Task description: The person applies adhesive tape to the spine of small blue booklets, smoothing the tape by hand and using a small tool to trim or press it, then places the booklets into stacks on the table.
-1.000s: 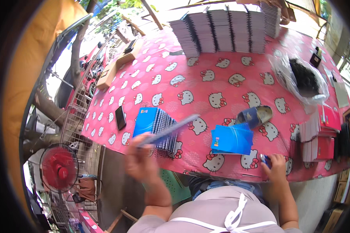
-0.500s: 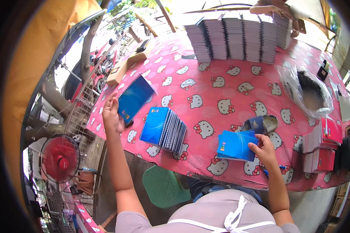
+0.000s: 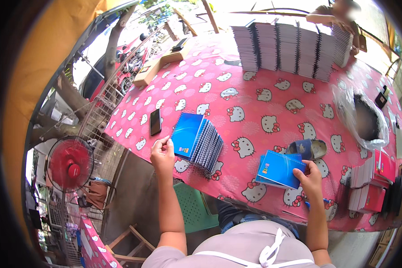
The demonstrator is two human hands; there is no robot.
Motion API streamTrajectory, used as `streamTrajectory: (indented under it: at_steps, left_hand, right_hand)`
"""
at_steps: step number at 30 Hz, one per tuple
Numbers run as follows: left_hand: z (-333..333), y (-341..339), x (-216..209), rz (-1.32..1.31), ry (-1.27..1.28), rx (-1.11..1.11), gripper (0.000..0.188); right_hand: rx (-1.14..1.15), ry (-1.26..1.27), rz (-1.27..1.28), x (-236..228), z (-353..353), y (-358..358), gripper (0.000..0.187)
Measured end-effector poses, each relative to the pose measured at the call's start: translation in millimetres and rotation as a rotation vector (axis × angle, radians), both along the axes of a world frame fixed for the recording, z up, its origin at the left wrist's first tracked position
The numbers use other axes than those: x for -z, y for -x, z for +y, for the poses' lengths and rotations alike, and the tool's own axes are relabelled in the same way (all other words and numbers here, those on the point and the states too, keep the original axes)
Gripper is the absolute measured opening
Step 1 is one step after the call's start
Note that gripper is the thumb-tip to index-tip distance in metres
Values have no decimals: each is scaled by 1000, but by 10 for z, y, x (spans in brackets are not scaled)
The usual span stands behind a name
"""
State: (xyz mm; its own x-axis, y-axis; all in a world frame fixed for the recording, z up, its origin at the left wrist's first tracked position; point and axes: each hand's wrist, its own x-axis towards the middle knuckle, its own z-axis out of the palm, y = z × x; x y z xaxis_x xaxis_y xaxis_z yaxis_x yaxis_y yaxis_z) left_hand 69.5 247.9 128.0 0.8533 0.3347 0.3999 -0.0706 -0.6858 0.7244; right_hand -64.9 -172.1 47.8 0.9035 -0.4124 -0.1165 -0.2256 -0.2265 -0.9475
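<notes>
Notebooks (image 3: 279, 169), a few blue ones, lie under our right hand (image 3: 309, 177), which grips their near edge. Our left hand (image 3: 163, 154) sits loosely curled, holding nothing, beside the leaning pile (image 3: 196, 143) of finished ones, we judge. Tall stacks (image 3: 295, 47) behind look untouched.

- One head-worn fisheye view looks steeply down over the pink table (image 3: 263, 102) from close above.
- Forearms enter from the lower edge (straight lines bow toward the dark rim).
- No second view overlaps it.
</notes>
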Motion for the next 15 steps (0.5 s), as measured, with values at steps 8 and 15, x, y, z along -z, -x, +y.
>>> streamTrajectory:
  at_steps: [8, 15]
  left_hand:
    - [-1218, 1066, -1258, -250, 431, 1182, 48]
    - [-1829, 1363, -1388, -91, 700, 2483, 66]
  right_hand:
    - [6, 89, 17, -241, -28, 15, 42]
    - [60, 493, -132, -154, -132, 87, 38]
